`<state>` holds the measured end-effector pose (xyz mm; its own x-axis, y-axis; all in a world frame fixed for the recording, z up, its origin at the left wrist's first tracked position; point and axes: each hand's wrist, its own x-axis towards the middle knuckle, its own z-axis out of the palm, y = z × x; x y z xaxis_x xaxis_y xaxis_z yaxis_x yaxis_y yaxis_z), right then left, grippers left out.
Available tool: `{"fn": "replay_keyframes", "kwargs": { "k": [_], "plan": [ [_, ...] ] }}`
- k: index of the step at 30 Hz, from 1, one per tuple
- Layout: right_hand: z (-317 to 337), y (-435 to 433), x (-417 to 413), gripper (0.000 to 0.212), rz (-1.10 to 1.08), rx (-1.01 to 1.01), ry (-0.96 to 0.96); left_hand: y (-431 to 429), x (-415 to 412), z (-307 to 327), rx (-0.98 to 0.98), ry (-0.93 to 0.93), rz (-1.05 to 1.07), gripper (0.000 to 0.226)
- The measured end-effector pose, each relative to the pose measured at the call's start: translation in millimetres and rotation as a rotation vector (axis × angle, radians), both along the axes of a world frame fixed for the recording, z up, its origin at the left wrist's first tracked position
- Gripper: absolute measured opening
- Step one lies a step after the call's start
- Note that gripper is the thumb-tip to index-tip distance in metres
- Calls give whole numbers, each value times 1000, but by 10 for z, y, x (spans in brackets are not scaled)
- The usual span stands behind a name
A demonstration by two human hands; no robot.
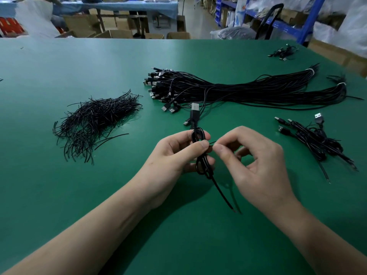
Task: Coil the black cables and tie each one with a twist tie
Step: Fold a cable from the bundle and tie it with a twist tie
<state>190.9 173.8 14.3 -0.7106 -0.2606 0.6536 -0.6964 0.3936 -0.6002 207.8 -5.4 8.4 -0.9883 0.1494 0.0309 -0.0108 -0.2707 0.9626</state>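
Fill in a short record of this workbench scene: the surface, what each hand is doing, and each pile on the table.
surface: green table
left hand: grips a coiled cable, plug end up
right hand: pinches a tie at the coil
left pile: loose ties
middle: uncoiled cables in long bundles
right pile: coiled cables

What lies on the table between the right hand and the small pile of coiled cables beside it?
Nothing. In the head view, the green table is bare between the right hand and the pile of coiled cables.
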Motion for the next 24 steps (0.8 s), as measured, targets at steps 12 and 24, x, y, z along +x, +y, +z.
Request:
{"fn": "replay_keyframes", "kwargs": {
  "k": [12,24],
  "plan": [
    [-32,-12,6,9,-10,102,27,4,23,-21,-18,-23,-15,21],
    [-1,95,-109,34,155,223,-89,4,64,18,52,-29,-113,44]
  ]
}}
